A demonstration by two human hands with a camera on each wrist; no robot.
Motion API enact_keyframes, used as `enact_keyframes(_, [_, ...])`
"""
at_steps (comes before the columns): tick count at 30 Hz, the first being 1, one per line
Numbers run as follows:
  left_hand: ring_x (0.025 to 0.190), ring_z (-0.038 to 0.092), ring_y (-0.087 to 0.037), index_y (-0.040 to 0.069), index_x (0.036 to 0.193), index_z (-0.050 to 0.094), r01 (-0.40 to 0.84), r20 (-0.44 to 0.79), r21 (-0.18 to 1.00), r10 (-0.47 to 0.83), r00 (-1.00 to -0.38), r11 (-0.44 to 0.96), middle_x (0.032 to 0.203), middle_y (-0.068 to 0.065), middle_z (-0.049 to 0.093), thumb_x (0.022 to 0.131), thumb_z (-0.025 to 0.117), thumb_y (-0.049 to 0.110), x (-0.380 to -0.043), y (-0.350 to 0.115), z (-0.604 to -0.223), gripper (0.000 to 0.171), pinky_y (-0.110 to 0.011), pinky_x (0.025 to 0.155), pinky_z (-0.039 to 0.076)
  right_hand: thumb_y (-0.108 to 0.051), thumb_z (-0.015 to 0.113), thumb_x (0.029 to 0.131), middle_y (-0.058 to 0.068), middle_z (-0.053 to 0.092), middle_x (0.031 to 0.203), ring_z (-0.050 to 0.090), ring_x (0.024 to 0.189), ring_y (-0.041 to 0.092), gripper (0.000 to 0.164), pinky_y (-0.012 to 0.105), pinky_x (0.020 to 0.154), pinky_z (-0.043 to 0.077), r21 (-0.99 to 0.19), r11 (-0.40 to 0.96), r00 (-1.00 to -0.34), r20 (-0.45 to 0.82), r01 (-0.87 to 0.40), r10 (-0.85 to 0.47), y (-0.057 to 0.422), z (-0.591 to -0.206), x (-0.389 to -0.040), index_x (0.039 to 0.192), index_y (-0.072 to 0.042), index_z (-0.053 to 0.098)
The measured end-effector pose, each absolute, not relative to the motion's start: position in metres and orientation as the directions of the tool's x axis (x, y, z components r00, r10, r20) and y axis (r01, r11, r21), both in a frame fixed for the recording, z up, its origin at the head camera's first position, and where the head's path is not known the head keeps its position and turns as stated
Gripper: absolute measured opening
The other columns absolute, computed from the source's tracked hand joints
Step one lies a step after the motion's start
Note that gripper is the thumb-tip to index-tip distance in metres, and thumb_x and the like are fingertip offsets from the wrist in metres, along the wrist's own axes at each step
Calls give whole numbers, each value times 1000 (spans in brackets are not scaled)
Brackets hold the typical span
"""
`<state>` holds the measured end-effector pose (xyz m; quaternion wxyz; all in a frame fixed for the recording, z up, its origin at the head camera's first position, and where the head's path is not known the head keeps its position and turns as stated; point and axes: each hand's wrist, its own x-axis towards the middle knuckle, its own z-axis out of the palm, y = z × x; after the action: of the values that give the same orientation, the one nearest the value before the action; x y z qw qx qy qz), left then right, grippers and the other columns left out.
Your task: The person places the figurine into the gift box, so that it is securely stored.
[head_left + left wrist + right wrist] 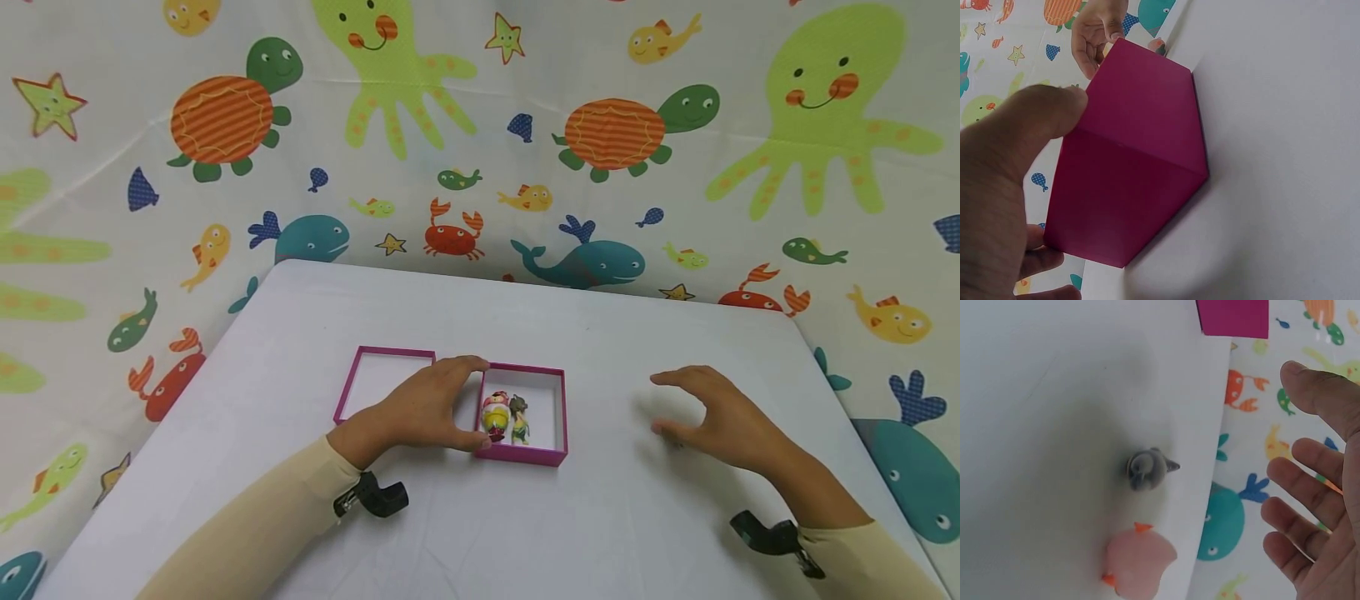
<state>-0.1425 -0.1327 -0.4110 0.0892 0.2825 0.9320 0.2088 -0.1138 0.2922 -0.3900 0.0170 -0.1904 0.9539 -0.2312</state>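
1. Head view: below centre, the left hand (420,412) is gripping the magenta box (521,455), fingers spanning its left side; two figurines (496,417) are resting inside.
2. At right, the right hand (723,421) is hovering empty, fingers wide; pink toy (1141,562) and grey toy (1147,470) are sitting nearby.
3. Light bracing is probably sparing thin walls.

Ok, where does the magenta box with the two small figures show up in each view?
Head: the magenta box is below centre, slightly right, gripped by the left hand.
Left wrist: magenta box slightly left of centre, outer walls facing the camera.
Right wrist: magenta box cut off by the top edge, right of centre.
Shared landmark: the right hand.
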Motion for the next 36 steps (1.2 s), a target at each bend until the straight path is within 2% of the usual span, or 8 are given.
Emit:
enact_keyframes(6, [143,42,-25,19,154,43,494,-41,445,568,-822,747,156,-2,46,69,85,63,-142,-133,-411,105,-52,111,41,-33,90,80,9,63,132,48,128,37,64,67,101,44,-450,831,-936,36,-327,-350,303,-393,-112,136,-12,64])
enact_keyframes(11, [143,42,-25,19,154,42,495,-43,442,569,-821,748,156,-2,45,69,84,64,-142,-133,-411,105,-52,112,41,-38,88,81,10,63,132,49,127,37,64,66,100,44,-449,837,-942,38,-313,-333,315,-394,-108,134,-12,65])
enact_keyframes(18, [143,42,-25,19,154,42,492,-45,439,565,-824,752,156,-1,45,69,85,63,-140,-133,-411,105,-52,112,41,-43,86,82,17,62,133,47,128,44,65,72,98,42,-442,857,-954,-10,-264,-299,330,-397,-100,134,-10,65])
enact_keyframes(27, [144,41,-25,19,155,42,485,-54,438,560,-827,757,157,-2,45,70,85,62,-138,-132,-409,104,-51,113,40,-62,78,82,25,58,137,45,128,49,76,75,97,40,-403,903,-973,-105,-149,-207,341,-408,-92,135,-8,65])
enact_keyframes(32, [144,41,-25,18,155,42,486,-54,437,562,-826,757,157,-2,45,70,84,62,-138,-132,-408,104,-51,112,40,-62,80,79,27,58,135,44,127,52,80,76,96,40,-385,917,-975,-145,-101,-168,346,-414,-90,133,-5,65])
enact_keyframes(36, [144,41,-25,18,155,42,488,-56,432,563,-825,758,157,-2,45,70,84,63,-138,-132,-408,105,-51,112,41,-57,84,79,25,62,129,51,121,48,75,73,94,44,-381,919,-977,-136,-103,-166,349,-418,-90,128,-3,68])
